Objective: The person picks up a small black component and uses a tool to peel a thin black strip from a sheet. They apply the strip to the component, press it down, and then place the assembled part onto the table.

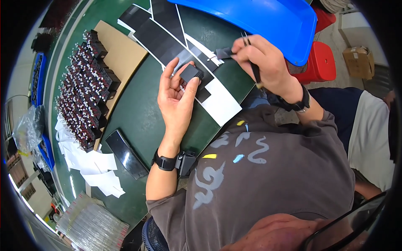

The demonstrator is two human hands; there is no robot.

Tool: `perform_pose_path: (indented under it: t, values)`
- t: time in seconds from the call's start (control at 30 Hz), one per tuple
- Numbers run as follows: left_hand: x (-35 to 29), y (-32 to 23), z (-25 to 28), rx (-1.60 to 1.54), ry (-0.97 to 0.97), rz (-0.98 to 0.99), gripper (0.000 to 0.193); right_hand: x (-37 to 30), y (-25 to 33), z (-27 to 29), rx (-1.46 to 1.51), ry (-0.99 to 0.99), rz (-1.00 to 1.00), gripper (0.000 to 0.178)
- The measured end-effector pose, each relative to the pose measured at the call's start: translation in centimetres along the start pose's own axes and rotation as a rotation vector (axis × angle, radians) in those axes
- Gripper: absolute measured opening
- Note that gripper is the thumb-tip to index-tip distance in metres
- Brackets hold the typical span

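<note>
My left hand is closed around a small black box-shaped part, thumb on one side and fingers on the other. Thin dark red wires show beneath it. To the right, my right hand grips a pair of tweezers, their points sticking up past the fingers. At its fingertips is a small black flat piece, just above the sheets. Below both hands lies a strip of black label sheet with bare white backing at its near end.
Rows of black parts with wires and white connectors stand on cardboard at left. Nearby are a phone, white paper scraps and bundled clear tubes. A blue tray, red stool and another person are at right.
</note>
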State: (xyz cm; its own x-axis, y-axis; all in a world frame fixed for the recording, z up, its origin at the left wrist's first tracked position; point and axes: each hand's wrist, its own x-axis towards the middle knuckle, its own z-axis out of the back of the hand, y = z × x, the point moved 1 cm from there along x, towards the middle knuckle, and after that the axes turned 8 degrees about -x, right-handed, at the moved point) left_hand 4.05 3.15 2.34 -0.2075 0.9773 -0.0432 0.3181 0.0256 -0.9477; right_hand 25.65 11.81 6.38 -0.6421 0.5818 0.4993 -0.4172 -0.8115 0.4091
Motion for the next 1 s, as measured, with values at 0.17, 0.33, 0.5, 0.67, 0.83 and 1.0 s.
perform_pose_path:
  t: [0.17,0.33,0.5,0.67,0.83,1.0]
  values:
    - [0.1,-0.8,-0.2,-0.021,0.01,0.003,0.059,0.8,-1.1,-1.9,-0.155,-0.002,0.073,0.022]
    - [0.1,-0.8,0.4,-0.024,0.019,0.023,0.06,1.0,-1.5,-2.8,-0.043,0.028,-0.012,0.023]
    - [0.2,-0.4,1.0,-0.042,0.014,0.027,0.061,1.0,-1.1,-2.8,0.009,-0.028,-0.081,0.024]
    - [-0.5,-0.7,1.5,-0.006,0.007,0.027,0.055,0.1,-1.6,-3.6,0.006,0.026,-0.111,0.026]
    - [-0.9,-0.8,2.9,0.029,-0.017,0.059,0.044,-0.9,0.3,-3.8,0.282,-0.144,-0.146,0.018]
    - [-1.7,-2.3,3.8,-0.07,-0.022,0.051,0.04,-1.9,4.2,-3.6,1.005,0.103,-0.669,0.023]
